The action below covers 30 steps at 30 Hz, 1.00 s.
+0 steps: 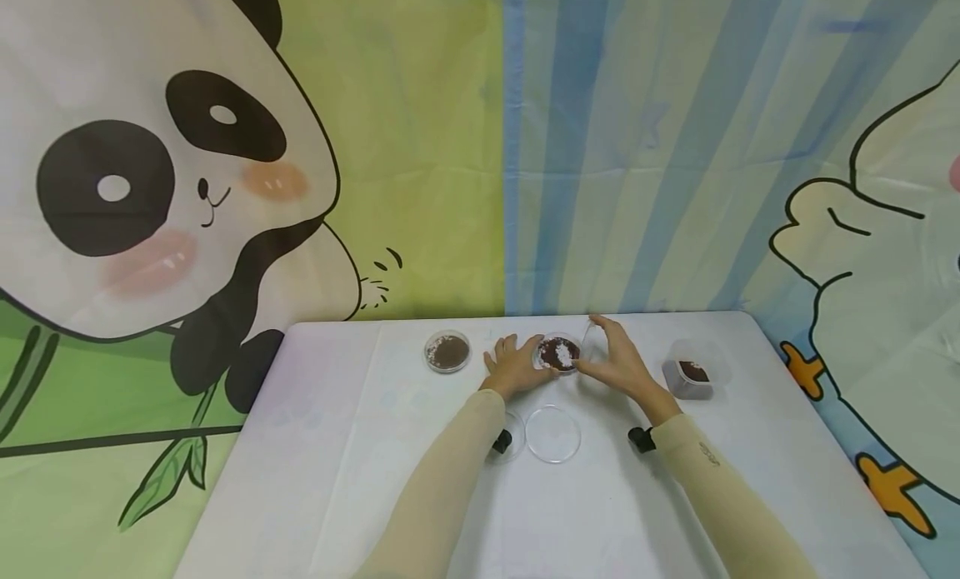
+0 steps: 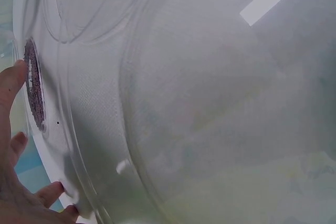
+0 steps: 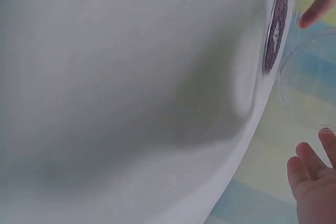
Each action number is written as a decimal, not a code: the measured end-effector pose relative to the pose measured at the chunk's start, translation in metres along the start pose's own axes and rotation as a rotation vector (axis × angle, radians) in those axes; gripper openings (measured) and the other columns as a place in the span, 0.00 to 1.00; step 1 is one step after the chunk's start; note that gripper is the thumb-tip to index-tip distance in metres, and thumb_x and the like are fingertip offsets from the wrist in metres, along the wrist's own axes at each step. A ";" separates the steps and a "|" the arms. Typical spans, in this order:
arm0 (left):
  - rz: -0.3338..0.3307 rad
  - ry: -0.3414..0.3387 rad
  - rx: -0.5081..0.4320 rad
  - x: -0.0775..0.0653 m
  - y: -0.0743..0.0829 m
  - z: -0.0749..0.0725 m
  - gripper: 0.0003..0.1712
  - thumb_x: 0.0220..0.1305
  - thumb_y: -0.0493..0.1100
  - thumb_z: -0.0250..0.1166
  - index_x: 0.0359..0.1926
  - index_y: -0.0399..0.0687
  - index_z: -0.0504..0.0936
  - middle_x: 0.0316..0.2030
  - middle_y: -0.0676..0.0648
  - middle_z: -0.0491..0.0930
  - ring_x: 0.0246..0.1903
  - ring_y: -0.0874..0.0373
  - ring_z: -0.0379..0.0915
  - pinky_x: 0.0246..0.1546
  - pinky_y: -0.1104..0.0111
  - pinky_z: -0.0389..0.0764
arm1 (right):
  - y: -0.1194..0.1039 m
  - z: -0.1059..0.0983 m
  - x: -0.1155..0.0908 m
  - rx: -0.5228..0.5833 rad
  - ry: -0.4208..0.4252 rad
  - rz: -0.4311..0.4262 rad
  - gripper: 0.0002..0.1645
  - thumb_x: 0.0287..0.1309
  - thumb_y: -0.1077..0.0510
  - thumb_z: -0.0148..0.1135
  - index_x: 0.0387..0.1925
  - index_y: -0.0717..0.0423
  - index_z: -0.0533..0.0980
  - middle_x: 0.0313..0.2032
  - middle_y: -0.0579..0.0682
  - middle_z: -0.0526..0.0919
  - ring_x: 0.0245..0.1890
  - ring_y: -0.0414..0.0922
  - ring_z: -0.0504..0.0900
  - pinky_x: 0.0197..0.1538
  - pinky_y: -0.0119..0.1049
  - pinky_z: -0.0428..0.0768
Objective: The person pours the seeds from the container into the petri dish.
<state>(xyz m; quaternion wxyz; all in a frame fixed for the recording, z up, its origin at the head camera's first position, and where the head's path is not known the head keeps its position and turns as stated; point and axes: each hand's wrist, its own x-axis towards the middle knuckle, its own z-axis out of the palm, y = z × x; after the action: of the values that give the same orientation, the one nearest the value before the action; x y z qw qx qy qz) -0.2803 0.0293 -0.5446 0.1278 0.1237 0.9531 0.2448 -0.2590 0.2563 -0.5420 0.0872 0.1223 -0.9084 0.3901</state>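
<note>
A round clear petri dish point(image 1: 546, 368) holds dark brown granules point(image 1: 549, 351) with a white patch of powder on top. My left hand point(image 1: 514, 367) holds its left side between thumb and index finger, other fingers spread. My right hand point(image 1: 622, 364) pinches a clear round lid point(image 1: 595, 339), tipped up on edge at the dish's right side. In the right wrist view the lid point(image 3: 307, 77) stands beside the dish point(image 3: 275, 30), a right fingertip at its rim. The left wrist view shows a left fingertip at the dish's edge.
Another dish of brown granules point(image 1: 447, 351) sits at the back left. A clear tub of dark granules point(image 1: 687, 381) stands on the right. Two clear round pieces lie in front: one point(image 1: 553, 434) in the middle, the other point(image 1: 514, 446) partly under my left wrist.
</note>
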 end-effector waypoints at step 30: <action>0.005 -0.003 0.048 -0.001 0.000 0.003 0.46 0.61 0.68 0.65 0.76 0.68 0.60 0.75 0.38 0.52 0.74 0.36 0.40 0.66 0.33 0.41 | -0.011 0.026 0.021 0.004 -0.127 0.011 0.62 0.50 0.52 0.79 0.77 0.61 0.50 0.68 0.67 0.66 0.66 0.66 0.64 0.64 0.65 0.64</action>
<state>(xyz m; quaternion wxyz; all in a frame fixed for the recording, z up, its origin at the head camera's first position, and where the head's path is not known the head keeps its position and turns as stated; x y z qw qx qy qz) -0.2788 0.0300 -0.5468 0.1259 0.1293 0.9582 0.2218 -0.2778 0.2267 -0.5469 0.0270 0.1420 -0.9119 0.3841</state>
